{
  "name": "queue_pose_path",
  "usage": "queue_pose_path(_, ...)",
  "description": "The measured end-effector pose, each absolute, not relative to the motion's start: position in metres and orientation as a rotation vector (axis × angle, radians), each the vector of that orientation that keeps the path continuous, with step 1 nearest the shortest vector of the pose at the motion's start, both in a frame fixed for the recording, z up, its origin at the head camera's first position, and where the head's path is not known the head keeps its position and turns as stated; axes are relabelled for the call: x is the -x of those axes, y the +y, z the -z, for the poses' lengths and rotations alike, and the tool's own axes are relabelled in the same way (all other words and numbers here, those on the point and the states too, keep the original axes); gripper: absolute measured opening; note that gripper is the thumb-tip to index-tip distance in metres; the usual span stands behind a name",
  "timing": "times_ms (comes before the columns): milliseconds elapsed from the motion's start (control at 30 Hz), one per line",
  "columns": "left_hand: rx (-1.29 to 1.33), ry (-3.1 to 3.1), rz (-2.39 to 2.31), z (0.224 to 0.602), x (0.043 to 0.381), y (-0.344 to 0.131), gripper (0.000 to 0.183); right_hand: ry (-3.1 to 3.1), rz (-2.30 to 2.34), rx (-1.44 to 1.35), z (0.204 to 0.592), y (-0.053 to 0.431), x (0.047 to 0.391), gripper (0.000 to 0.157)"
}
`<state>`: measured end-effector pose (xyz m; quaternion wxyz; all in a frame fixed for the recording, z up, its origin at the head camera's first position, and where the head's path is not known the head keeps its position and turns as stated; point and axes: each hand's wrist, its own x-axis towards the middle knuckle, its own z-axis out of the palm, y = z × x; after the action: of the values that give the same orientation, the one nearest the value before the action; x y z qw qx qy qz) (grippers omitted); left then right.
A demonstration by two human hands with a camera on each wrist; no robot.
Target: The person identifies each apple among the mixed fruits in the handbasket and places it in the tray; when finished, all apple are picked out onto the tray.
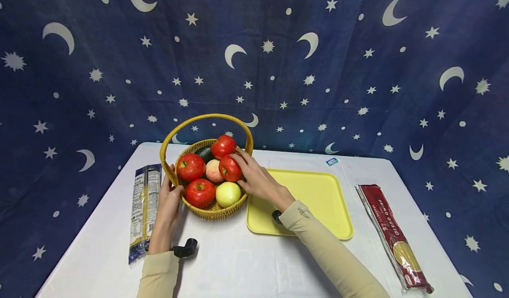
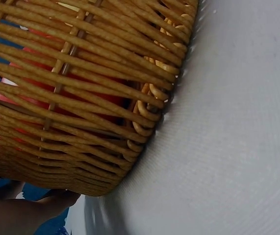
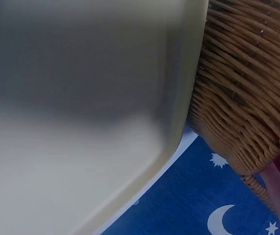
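Observation:
A wicker basket (image 1: 212, 214) with a tall hoop handle stands on the white table, full of fruit and vegetables. My left hand (image 1: 169, 203) holds its left side, thumb at the rim by the handle's foot; the left wrist view shows the woven wall (image 2: 81, 105) close up. At the basket's right side, my right hand (image 1: 260, 178) grips a red apple (image 1: 230, 169), fingers over its top and thumb low. Around it lie other red apples (image 1: 200, 193), a pinkish peach-like fruit (image 1: 214, 171), a pale yellow-green apple (image 1: 228, 194) and a dark green vegetable (image 1: 205, 154).
A yellow tray (image 1: 318, 200) lies right of the basket, under my right forearm. A red spaghetti packet (image 1: 391, 236) is at the far right, a blue-and-yellow packet (image 1: 145, 209) at the left. A small blue packet (image 1: 332, 161) lies near the back edge, before a starry curtain (image 1: 274, 68).

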<state>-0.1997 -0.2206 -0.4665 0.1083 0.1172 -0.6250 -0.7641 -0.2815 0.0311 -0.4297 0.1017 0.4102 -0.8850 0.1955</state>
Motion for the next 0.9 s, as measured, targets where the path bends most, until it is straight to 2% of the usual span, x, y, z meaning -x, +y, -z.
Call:
queue_pose_path(267, -0.402, -1.882, 2.232, 0.468, 0.201, -0.224, 0.082, -2.604, -0.454, -1.228, 0.433, 0.026, 0.286, 0.083)
queue_pose_path(467, -0.401, -1.877, 2.255, 0.469, 0.198, -0.225, 0.081, -2.552, -0.537, -1.185, 0.437, 0.030, 0.284, 0.078)
queue_pose_path(900, -0.445, -1.918, 2.255, 0.472, 0.198, -0.228, 0.075, -2.393, -0.935, -1.029, 0.437, 0.047, 0.261, 0.081)
